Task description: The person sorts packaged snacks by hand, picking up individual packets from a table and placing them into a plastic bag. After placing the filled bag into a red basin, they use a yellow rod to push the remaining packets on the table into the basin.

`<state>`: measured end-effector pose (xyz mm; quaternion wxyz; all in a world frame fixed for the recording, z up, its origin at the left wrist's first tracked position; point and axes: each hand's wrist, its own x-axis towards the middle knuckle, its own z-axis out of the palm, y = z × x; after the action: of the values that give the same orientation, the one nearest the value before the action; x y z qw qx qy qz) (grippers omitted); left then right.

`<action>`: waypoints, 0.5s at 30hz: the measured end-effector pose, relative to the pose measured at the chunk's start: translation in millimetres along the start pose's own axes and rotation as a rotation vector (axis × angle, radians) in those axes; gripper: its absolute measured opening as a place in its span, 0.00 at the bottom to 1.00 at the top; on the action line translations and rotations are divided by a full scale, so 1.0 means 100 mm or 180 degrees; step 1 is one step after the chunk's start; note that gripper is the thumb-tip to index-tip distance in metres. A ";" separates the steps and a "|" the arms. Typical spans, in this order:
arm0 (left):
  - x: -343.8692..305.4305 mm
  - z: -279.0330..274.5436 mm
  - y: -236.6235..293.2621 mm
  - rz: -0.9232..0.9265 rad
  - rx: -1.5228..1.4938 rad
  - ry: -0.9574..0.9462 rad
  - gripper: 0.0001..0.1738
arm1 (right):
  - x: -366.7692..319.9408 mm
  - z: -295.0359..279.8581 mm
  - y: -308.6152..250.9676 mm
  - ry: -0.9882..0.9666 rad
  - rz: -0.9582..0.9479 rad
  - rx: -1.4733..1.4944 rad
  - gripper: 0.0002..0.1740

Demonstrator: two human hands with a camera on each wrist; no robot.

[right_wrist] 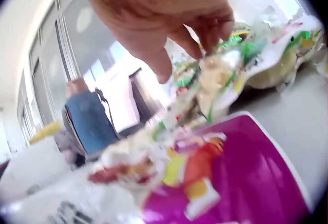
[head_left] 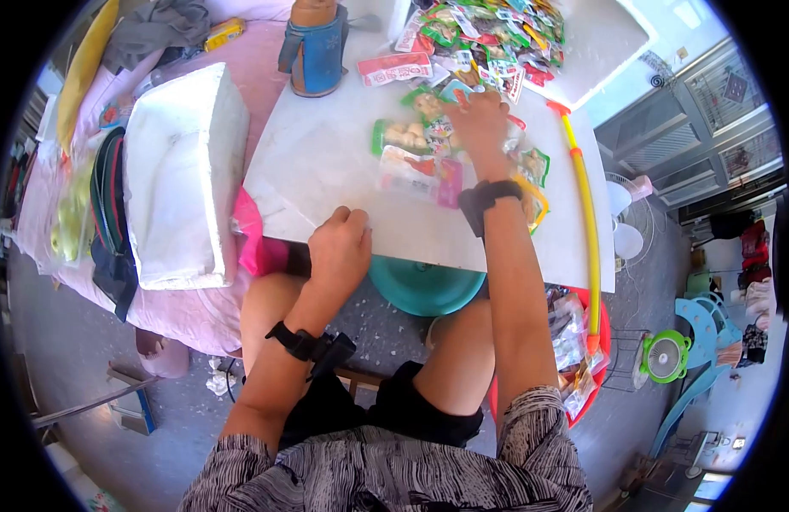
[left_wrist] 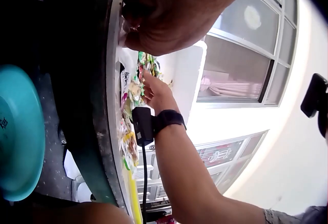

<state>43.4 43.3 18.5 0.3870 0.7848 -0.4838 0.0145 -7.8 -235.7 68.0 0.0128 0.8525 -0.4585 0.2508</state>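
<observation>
My right hand [head_left: 481, 128] reaches over snack packets on the white table [head_left: 309, 183], its fingers spread and slightly bent. In the right wrist view, its fingertips are right at a clear and green packet [right_wrist: 215, 78] with pale tan contents. Below the hand lie a green-edged packet of pale round pieces [head_left: 403, 135] and a white packet with a purple end [head_left: 450, 183]. Several more packets, one of them yellow-edged [head_left: 535, 205], lie beneath the right wrist. My left hand [head_left: 341, 246] rests at the table's front edge with fingers curled in; nothing shows in it.
A large heap of small packets [head_left: 497, 43] lies at the back by a white foam box [head_left: 612, 51]. A blue-covered flask [head_left: 316, 60] stands back left. A yellow tube [head_left: 585, 196] lies along the right edge. Another foam box [head_left: 177, 171] sits left; a teal basin [head_left: 424, 286] is below.
</observation>
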 end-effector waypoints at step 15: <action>0.02 -0.03 0.00 -0.0084 -0.0024 -0.0052 0.05 | -0.22 -0.16 -0.13 0.0494 -0.0158 0.2055 0.15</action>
<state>45.9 44.0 21.5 0.3861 0.7898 -0.4766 0.0012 -13.9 -207.1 74.6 -0.2168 0.8018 -0.3321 0.4470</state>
